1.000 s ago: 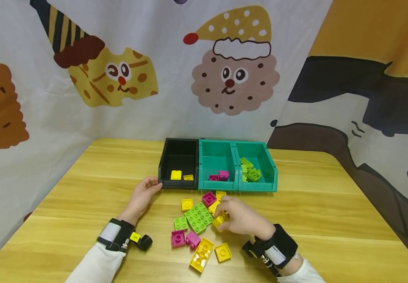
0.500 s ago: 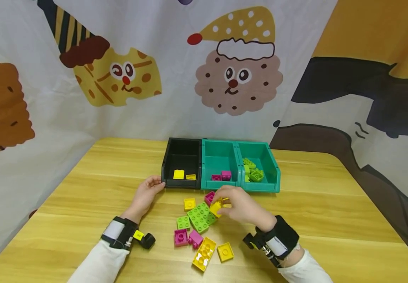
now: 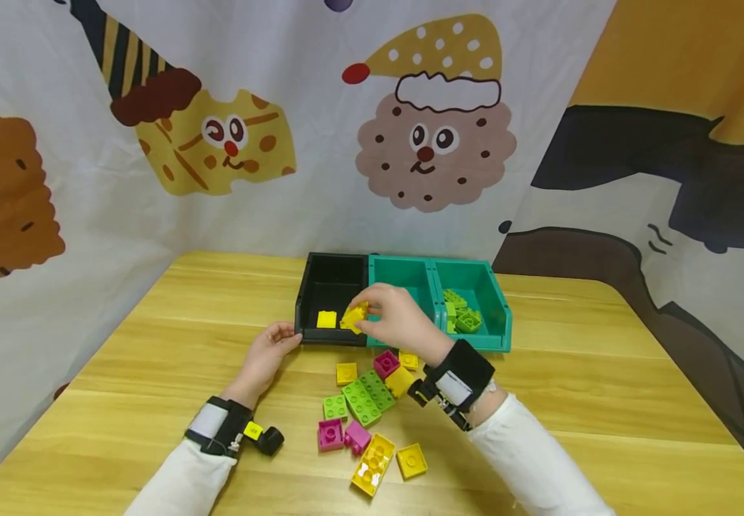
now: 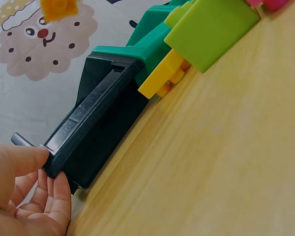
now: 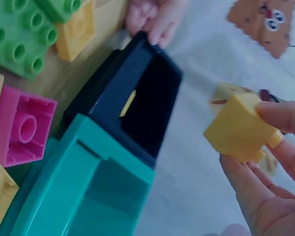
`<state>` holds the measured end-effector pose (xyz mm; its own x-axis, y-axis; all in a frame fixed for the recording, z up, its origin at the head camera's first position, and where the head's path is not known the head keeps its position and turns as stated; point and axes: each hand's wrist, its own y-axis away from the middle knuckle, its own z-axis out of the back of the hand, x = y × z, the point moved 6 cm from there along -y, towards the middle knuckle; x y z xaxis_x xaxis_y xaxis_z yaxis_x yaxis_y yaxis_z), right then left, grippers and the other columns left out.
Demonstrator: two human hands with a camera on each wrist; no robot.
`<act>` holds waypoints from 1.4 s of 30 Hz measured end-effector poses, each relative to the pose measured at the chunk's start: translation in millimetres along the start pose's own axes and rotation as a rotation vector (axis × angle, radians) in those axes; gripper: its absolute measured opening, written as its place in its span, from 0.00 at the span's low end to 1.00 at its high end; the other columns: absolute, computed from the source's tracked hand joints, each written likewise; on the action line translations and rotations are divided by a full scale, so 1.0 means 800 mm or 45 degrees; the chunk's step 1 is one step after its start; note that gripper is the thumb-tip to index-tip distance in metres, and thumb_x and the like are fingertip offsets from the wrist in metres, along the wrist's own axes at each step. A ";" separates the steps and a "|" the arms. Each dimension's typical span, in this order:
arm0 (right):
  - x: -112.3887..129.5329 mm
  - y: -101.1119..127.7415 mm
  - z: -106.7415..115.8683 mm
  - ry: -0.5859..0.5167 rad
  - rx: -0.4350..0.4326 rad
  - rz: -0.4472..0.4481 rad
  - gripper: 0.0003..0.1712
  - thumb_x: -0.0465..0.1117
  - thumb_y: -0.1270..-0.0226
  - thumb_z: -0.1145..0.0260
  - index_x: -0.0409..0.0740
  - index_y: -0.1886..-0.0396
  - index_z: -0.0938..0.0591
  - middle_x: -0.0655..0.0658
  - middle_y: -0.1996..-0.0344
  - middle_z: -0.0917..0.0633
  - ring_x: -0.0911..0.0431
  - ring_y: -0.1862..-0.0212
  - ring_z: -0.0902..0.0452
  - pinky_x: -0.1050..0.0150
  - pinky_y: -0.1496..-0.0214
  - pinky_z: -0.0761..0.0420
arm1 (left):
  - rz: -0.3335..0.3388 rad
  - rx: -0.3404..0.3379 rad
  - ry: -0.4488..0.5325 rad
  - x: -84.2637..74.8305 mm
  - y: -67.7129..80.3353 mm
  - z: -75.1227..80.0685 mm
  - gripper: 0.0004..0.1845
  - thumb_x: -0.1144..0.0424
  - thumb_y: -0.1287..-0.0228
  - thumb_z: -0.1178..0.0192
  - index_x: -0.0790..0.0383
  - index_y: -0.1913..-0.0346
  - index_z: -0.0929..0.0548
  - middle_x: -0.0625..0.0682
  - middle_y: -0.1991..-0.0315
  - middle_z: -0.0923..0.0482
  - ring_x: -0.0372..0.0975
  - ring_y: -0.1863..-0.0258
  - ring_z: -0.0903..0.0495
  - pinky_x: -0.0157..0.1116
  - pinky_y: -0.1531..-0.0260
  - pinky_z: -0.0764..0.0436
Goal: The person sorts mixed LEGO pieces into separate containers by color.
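Note:
My right hand (image 3: 390, 318) pinches a small yellow brick (image 3: 354, 316) (image 5: 241, 129) in its fingertips, held in the air over the front of the black bin (image 3: 332, 294) (image 5: 132, 93). Inside that bin lies another yellow brick (image 3: 326, 319). My left hand (image 3: 265, 353) (image 4: 27, 196) grips the bin's front left corner, thumb over the rim. On the wooden table (image 3: 604, 373) in front of the bins sits a loose pile: a green plate (image 3: 367, 395), a small green brick (image 3: 334, 406), pink bricks (image 3: 340, 434) and yellow bricks (image 3: 378, 455).
Two teal bins stand right of the black one: the middle bin (image 3: 403, 290) is partly hidden by my right hand, the right bin (image 3: 475, 301) holds green bricks (image 3: 461, 312). A cartoon-printed cloth (image 3: 217, 129) hangs behind the table and on both sides.
My right hand lifted the yellow brick out of the pile and carried it up and left to above the black bin. The left hand stayed on the bin's corner.

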<state>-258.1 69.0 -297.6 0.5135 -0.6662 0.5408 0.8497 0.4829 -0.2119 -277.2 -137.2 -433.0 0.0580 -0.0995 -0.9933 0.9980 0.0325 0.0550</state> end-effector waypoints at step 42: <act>-0.020 -0.046 -0.075 0.604 0.202 -0.086 0.17 0.44 0.35 0.36 0.50 0.47 0.19 0.49 0.49 0.17 0.50 0.51 0.28 0.47 0.46 0.42 | 0.015 -0.001 -0.007 0.001 0.000 -0.001 0.14 0.69 0.34 0.44 0.72 0.49 0.27 0.49 0.61 0.27 0.34 0.60 0.30 0.25 0.61 0.28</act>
<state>-290.4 27.8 -347.6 0.4871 -0.8661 0.1120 0.8732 0.4856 -0.0425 -277.1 -136.8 -434.2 0.0696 -0.1044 -0.9921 0.9972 0.0344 0.0663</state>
